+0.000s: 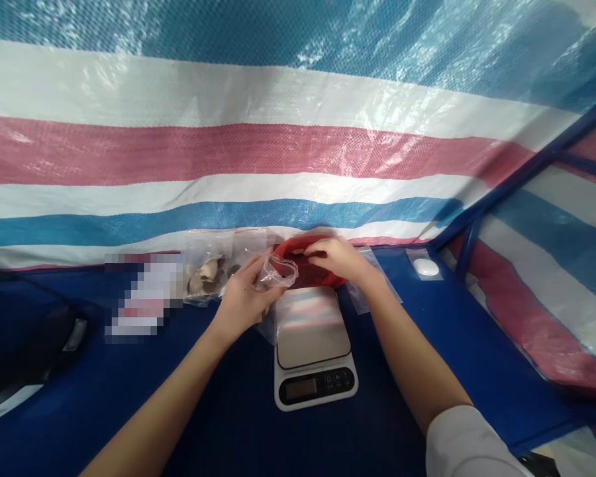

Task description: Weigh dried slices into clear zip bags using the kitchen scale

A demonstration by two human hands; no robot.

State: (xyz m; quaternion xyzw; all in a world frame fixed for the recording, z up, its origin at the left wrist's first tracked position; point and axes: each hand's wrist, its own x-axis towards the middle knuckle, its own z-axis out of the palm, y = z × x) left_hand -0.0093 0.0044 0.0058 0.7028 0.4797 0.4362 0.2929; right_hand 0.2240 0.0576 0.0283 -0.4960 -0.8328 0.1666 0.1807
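So the biggest thing here is the striped tarp (258,152) behind everything, then the blue table (477,371), with some black thing (24,338) at the left edge, can't really tell what. The white kitchen scale (315,338) sits front and center, and the red bowl (292,246) is right behind it. To the bowl's left there's a clear bag of brownish pieces (206,275) by the tarp. Right hand (334,257) is over in the bowl, fingers curled, and honestly I can't tell if they're pinching anything. Left hand (246,291) has a firm hold on a clear plastic bag (279,271), mouth open, just beside the bowl. Smallest is a white oval thing (426,267) off to the right.
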